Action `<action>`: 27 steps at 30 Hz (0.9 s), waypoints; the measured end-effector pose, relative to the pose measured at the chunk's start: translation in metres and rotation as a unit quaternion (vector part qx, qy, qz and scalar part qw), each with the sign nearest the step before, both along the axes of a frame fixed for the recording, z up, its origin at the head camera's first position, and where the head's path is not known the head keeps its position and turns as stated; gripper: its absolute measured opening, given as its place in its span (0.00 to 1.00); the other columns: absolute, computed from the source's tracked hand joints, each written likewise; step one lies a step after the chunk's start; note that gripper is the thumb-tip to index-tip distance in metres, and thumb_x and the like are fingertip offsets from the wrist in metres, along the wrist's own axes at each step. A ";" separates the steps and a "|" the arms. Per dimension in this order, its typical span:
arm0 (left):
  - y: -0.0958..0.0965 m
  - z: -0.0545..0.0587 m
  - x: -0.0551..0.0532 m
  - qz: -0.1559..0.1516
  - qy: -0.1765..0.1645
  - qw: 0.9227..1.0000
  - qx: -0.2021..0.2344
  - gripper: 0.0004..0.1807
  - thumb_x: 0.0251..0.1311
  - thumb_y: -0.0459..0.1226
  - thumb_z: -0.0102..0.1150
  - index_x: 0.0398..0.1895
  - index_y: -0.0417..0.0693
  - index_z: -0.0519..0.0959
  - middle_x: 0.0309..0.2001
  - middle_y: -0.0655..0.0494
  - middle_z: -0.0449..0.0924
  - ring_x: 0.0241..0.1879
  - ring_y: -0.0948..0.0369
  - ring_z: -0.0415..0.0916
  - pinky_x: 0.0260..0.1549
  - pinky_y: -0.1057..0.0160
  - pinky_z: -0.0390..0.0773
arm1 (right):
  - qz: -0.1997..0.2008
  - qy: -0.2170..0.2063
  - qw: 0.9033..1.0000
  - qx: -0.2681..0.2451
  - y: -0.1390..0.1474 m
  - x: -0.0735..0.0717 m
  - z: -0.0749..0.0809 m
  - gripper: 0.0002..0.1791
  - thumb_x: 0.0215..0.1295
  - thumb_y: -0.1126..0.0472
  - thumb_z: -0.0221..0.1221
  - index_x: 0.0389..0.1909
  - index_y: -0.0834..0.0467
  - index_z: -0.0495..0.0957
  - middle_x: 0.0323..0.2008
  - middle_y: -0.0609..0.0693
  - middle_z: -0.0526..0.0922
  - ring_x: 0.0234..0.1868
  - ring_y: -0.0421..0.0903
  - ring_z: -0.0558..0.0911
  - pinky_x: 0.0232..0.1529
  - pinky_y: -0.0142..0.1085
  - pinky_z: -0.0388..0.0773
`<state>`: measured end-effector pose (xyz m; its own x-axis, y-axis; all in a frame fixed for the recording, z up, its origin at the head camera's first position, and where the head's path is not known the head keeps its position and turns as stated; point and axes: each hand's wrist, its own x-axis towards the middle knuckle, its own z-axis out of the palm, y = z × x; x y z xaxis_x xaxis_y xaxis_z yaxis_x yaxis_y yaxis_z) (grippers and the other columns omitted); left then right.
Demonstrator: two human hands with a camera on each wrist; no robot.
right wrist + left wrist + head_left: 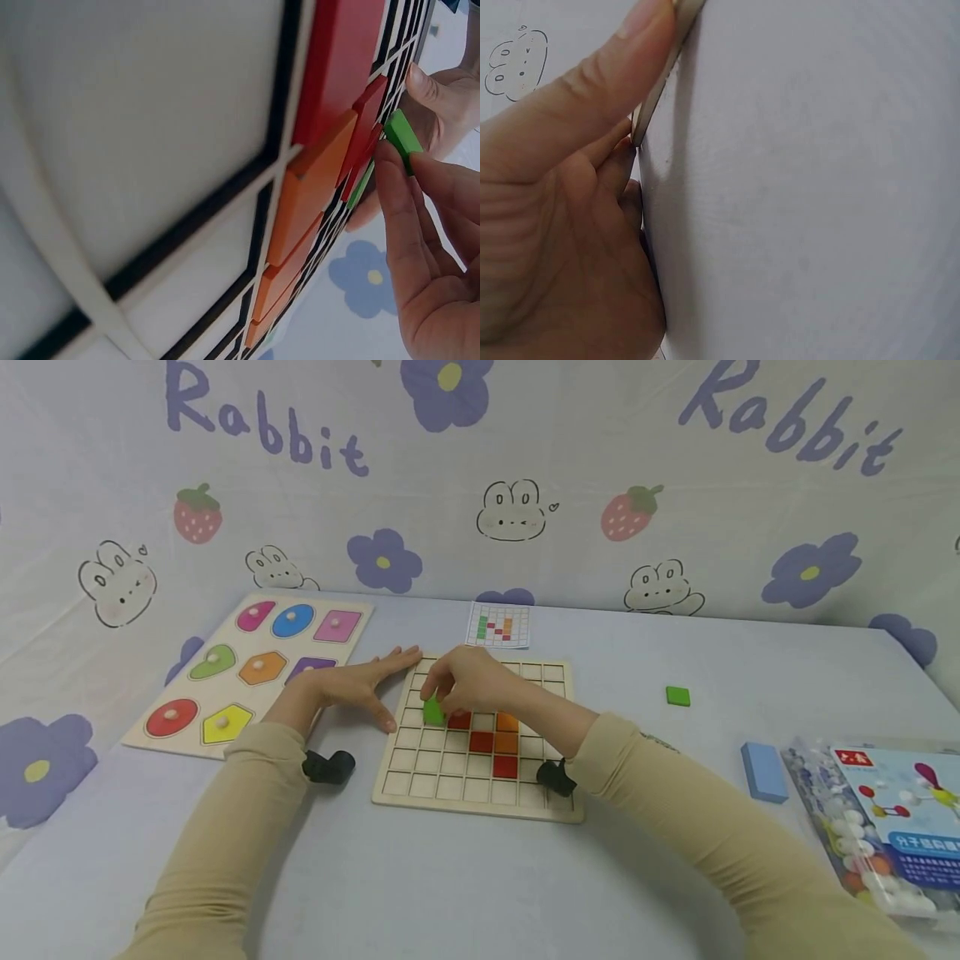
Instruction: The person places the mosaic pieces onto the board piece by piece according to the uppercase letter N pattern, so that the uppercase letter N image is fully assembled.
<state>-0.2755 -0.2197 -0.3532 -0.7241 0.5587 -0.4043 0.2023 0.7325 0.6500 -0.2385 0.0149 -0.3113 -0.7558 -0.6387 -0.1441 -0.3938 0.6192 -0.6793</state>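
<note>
My right hand [477, 682] pinches a green square tile [403, 139] between thumb and fingers, tilted over the left part of a wooden grid board [480, 811]. Another green tile [361, 186] sits in the grid just beyond it. Red tiles [482, 742] lie in a diagonal, and a column of orange tiles [507, 742] is partly covered by my right forearm. My left hand [352, 685] rests along the board's left edge with fingers spread; in the left wrist view its thumb [592, 101] lies against the board's side.
Behind the board lies a pattern card [519, 626] with coloured squares. A knob puzzle board [232, 672] is at the left. To the right are a loose green tile [678, 696], a blue block [764, 772] and a clear bag of molecule-model pieces [855, 852].
</note>
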 end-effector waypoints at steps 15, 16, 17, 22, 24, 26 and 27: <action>0.000 0.002 0.002 -0.001 -0.003 1.000 0.004 0.66 0.46 0.41 0.76 0.81 0.56 0.37 0.82 0.54 0.23 0.80 0.44 0.17 0.76 0.37 0.24 | 0.004 0.043 0.998 0.045 -0.001 0.005 -0.002 0.12 0.58 0.70 0.63 0.42 0.57 0.87 0.40 0.53 0.89 0.38 0.43 0.83 0.35 0.26 0.79; 0.000 0.002 0.002 0.001 -0.004 1.000 0.004 0.66 0.46 0.41 0.76 0.81 0.56 0.37 0.82 0.53 0.23 0.80 0.44 0.16 0.76 0.36 0.24 | 0.006 0.047 0.998 0.049 -0.002 0.005 -0.003 0.13 0.58 0.70 0.63 0.43 0.57 0.87 0.40 0.53 0.89 0.39 0.44 0.83 0.36 0.27 0.79; 0.000 0.002 0.002 0.001 -0.005 1.000 0.004 0.66 0.46 0.41 0.76 0.81 0.56 0.37 0.82 0.53 0.22 0.79 0.43 0.16 0.76 0.36 0.24 | 0.007 0.050 0.997 0.051 -0.002 0.005 -0.003 0.13 0.58 0.70 0.63 0.43 0.57 0.87 0.40 0.52 0.89 0.40 0.44 0.83 0.37 0.27 0.79; 0.000 0.003 0.002 0.001 -0.005 1.000 0.001 0.66 0.46 0.42 0.76 0.81 0.57 0.37 0.82 0.54 0.23 0.80 0.44 0.17 0.76 0.37 0.24 | 0.011 0.056 0.997 0.050 -0.001 0.004 -0.004 0.12 0.58 0.70 0.64 0.42 0.57 0.87 0.40 0.52 0.89 0.40 0.44 0.83 0.38 0.29 0.80; 0.000 0.003 0.002 0.000 -0.005 1.000 0.001 0.66 0.46 0.42 0.76 0.81 0.57 0.37 0.82 0.54 0.23 0.80 0.44 0.17 0.77 0.37 0.24 | 0.011 0.054 0.997 0.051 -0.001 0.003 -0.004 0.12 0.58 0.69 0.64 0.42 0.57 0.87 0.40 0.51 0.89 0.39 0.43 0.82 0.38 0.28 0.80; 0.001 0.003 0.002 0.000 -0.004 1.000 -0.001 0.66 0.45 0.43 0.76 0.81 0.58 0.37 0.82 0.55 0.23 0.80 0.44 0.17 0.77 0.37 0.24 | 0.012 0.048 0.997 0.053 0.000 0.003 -0.002 0.11 0.58 0.69 0.64 0.42 0.58 0.87 0.40 0.52 0.89 0.35 0.42 0.83 0.36 0.28 0.80; 0.001 0.003 0.002 0.000 -0.004 1.000 -0.001 0.66 0.45 0.44 0.76 0.81 0.58 0.37 0.82 0.55 0.23 0.80 0.44 0.17 0.77 0.37 0.24 | 0.012 0.045 0.998 0.052 0.000 0.003 -0.001 0.12 0.59 0.69 0.63 0.43 0.58 0.87 0.40 0.52 0.88 0.34 0.42 0.83 0.35 0.27 0.80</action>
<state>-0.2737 -0.2191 -0.3504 -0.7210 0.5577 -0.4112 0.1977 0.7343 0.6494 -0.2358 0.0153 -0.3124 -0.7532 -0.6419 -0.1435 -0.4658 0.6746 -0.5727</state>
